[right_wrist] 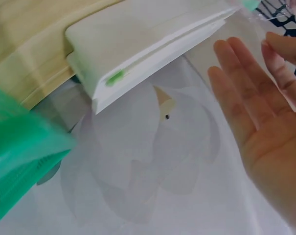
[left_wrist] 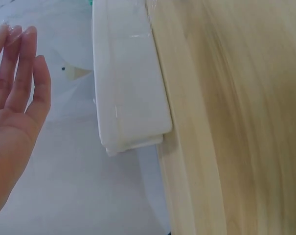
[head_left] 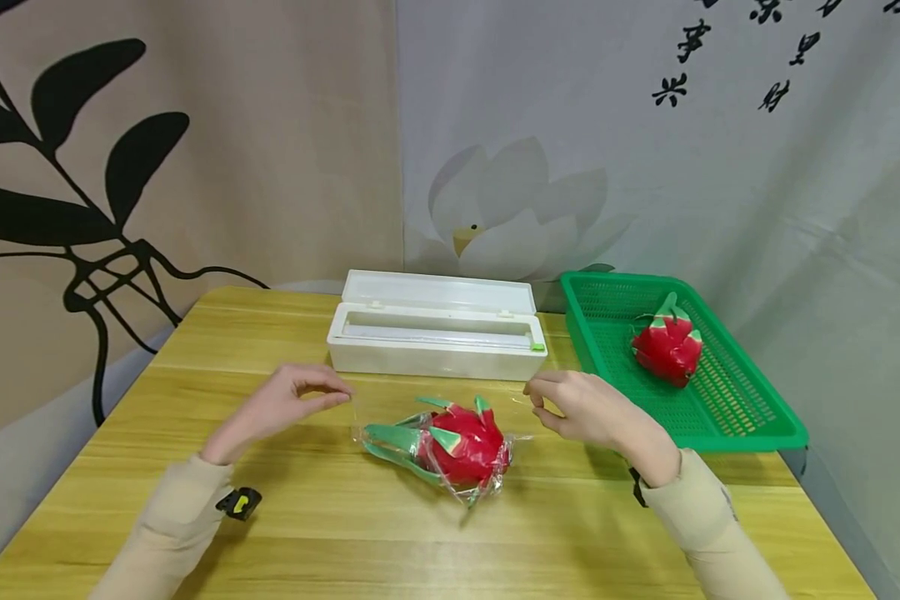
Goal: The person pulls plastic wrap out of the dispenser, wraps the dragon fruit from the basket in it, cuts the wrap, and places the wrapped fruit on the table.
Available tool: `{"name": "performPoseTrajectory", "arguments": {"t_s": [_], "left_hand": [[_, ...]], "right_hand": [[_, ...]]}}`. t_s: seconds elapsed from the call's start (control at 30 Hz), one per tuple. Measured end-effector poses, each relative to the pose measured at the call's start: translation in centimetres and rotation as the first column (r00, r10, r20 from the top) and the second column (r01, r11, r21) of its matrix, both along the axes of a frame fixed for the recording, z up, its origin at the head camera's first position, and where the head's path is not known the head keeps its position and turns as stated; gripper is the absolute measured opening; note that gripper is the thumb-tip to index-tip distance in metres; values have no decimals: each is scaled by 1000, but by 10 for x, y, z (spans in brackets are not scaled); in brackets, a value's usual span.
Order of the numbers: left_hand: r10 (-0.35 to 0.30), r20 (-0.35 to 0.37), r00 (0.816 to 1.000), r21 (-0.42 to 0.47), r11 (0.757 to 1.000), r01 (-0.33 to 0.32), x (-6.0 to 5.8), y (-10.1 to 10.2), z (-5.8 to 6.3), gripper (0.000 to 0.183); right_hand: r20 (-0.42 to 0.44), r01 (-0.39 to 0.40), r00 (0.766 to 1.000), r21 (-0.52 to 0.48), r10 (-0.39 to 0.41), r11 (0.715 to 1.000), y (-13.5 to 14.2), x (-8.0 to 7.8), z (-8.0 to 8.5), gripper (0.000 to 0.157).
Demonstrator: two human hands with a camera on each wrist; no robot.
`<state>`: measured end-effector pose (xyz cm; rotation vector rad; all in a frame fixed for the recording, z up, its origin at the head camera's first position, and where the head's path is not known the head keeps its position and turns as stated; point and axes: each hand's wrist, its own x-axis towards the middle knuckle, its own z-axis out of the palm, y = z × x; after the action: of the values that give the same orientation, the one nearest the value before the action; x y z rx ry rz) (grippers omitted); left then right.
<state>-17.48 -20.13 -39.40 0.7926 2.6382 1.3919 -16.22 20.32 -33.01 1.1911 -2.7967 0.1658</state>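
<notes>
A red dragon fruit (head_left: 465, 446) with green scales lies on the wooden table between the hands, partly covered in clear plastic wrap (head_left: 487, 483). To its upper left, the left hand (head_left: 288, 400) pinches an edge of the wrap between thumb and fingertips. Clear film also shows at the left hand's (left_wrist: 18, 83) fingertips in the left wrist view. On the other side, the right hand (head_left: 588, 406) pinches the wrap with thumb and index finger. Its other fingers are extended in the right wrist view, where the right hand (right_wrist: 265, 103) is seen from the palm side.
Behind the fruit stands a white wrap dispenser box (head_left: 435, 360), lid raised, with a green slider (head_left: 537, 347) at its right end. A green basket (head_left: 607, 400) at the right holds another dragon fruit (head_left: 669, 346). Printed curtains (head_left: 307, 167) hang behind the table (head_left: 330, 533).
</notes>
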Motion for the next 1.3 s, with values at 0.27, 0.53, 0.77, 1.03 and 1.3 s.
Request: {"name": "performPoseTrajectory", "arguments": {"t_s": [0.27,0.53,0.77,1.03,1.3], "left_hand": [[-148,-116,982,17,988,151,8,6,-5,12],[-192,-215,958,-27,981,191,20,24,-8,12],[-250,-497,831,-160,968,195,34,53,-17,22],[-363,-725,586,-320,930,180,40,75,-34,28],[-348,-802,486,-340,934,108,38,84,-44,33]], "right_hand": [[-23,-139,990,-91,138,986,-12,13,-9,15],[-79,-254,966,-106,246,962,-20,20,-29,14],[-168,-314,941,-112,294,943,-14,21,-49,31],[-202,-368,922,-192,330,910,-4,17,-72,25],[-228,-407,907,-269,353,873,-3,13,-82,24]]}}
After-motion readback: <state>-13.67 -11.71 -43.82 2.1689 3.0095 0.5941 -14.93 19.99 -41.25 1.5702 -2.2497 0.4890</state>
